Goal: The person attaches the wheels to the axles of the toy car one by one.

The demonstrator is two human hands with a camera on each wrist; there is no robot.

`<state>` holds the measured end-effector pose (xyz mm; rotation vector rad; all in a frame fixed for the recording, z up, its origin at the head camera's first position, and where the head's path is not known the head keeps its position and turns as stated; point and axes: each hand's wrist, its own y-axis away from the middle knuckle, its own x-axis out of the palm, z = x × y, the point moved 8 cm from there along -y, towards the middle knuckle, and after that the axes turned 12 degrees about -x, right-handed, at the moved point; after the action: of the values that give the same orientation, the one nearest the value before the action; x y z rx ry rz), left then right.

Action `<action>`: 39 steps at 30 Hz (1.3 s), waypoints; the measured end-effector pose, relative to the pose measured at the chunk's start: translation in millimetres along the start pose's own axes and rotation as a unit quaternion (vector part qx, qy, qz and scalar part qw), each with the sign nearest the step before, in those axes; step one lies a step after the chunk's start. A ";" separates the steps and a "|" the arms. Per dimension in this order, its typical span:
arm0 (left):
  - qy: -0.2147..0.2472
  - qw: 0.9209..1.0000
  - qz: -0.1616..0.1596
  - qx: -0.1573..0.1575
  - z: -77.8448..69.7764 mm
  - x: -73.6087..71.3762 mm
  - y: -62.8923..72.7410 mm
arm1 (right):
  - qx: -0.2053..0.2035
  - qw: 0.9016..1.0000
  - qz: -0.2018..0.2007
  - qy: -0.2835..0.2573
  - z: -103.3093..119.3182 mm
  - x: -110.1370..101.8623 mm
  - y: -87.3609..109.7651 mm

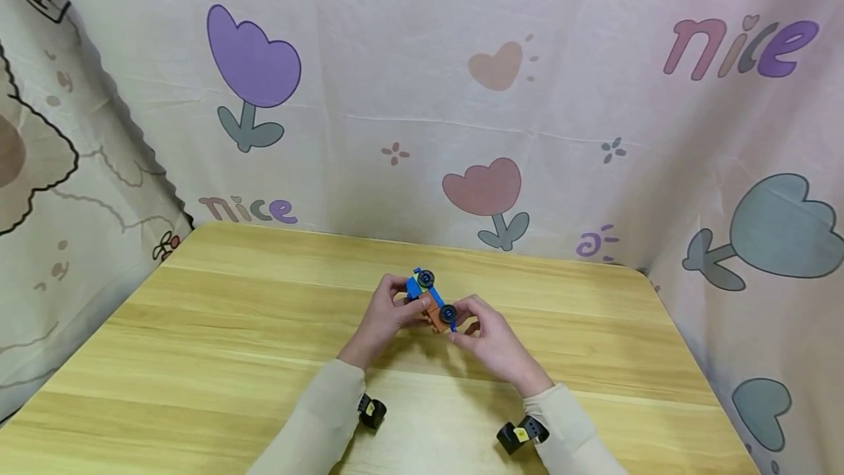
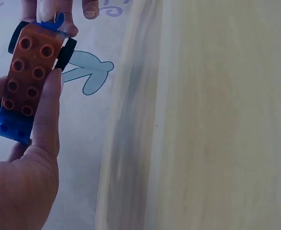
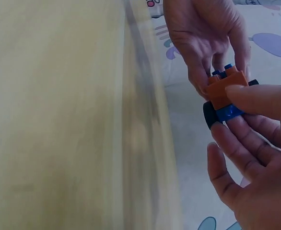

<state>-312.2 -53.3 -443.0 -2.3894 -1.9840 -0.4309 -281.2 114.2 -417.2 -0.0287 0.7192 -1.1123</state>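
Note:
A small toy car of orange and blue studded bricks with black wheels is held up above the table. My left hand grips its blue end, the thumb along one side. In the left wrist view, rows of studs show on the orange brick, and a blue hook sticks out at the far end. At that hooked end, my right hand pinches the car; in the right wrist view its thumb presses the orange end face while fingers lie under the blue base.
The wooden table stretches out below both hands. Behind it hangs a printed cloth with flowers and lettering, and more cloth covers both sides. A black wrist camera sits on the left wrist, another camera on the right.

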 end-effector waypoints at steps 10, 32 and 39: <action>-0.039 0.999 -0.001 0.005 -1.3 -8.7 0.5 | 0.018 0.998 -0.055 0.032 -4.0 -11.9 3.2; -0.132 0.991 0.022 0.010 1.6 -11.9 9.7 | 0.091 0.987 -0.129 -0.013 -23.5 -25.3 10.4; -0.110 0.994 -0.003 0.012 -0.7 -13.8 7.3 | 0.060 0.992 -0.112 -0.020 -16.4 -25.8 10.1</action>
<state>-307.5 -68.2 -444.1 -2.5147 -2.0643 -0.1465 -288.3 145.4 -420.3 -0.0302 0.6230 -1.3643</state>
